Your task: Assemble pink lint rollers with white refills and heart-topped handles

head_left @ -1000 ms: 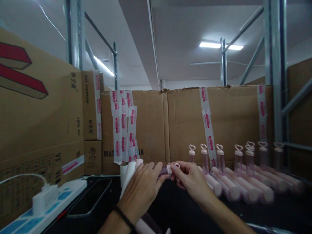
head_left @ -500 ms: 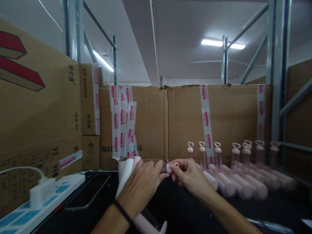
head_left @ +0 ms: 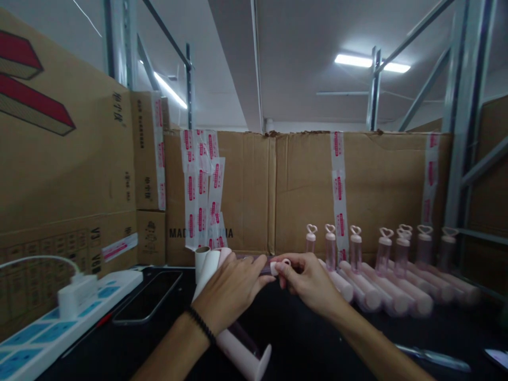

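Observation:
Near the middle, my left hand (head_left: 234,283) is closed around a see-through pink tube (head_left: 265,266) lying sideways, most of it hidden by the fingers. At the tube's right end, my right hand (head_left: 307,278) pinches its pale pink cap (head_left: 273,268), which has a loop on top. Below my left wrist, a pink cylinder with a round flat end (head_left: 244,355) lies partly hidden by the arm. Just behind my left hand stand a white roll (head_left: 207,272) and a roll with a brown inner rim (head_left: 201,254).
On the right, several clear pink tubes with heart-loop caps (head_left: 356,251) stand upright behind several pink cylinders (head_left: 391,296) lying down. A phone (head_left: 148,296) and a white power strip (head_left: 51,330) lie left. A pen-like item (head_left: 434,357) is front right. Cardboard (head_left: 301,196) walls the back.
The camera view has shifted slightly, so the scene sits a little higher. My left thumb and fingers are a bit farther apart around the tube. My right hand still pinches the cap.

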Tool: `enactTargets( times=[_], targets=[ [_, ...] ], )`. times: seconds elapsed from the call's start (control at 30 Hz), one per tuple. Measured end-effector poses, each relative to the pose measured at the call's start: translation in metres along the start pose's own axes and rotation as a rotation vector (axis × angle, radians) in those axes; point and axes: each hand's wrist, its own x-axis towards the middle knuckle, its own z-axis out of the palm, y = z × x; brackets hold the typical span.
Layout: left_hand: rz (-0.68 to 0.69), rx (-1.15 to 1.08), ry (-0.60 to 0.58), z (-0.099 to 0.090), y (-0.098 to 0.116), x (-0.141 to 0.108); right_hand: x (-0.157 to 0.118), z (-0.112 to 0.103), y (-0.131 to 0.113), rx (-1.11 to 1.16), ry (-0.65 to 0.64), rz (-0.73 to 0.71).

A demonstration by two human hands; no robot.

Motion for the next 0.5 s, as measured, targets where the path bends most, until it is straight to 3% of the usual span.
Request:
enactTargets(
  times=[0.23,0.5],
  targets=[
    [-0.014,0.034,0.045,0.004,0.000,0.004,0.001,0.010,0.008,0.255,0.068,0.140],
    [-0.018,0.035,0.096,0.008,-0.003,0.004,0.003,0.014,-0.002,0.267,0.060,0.244]
  ],
)
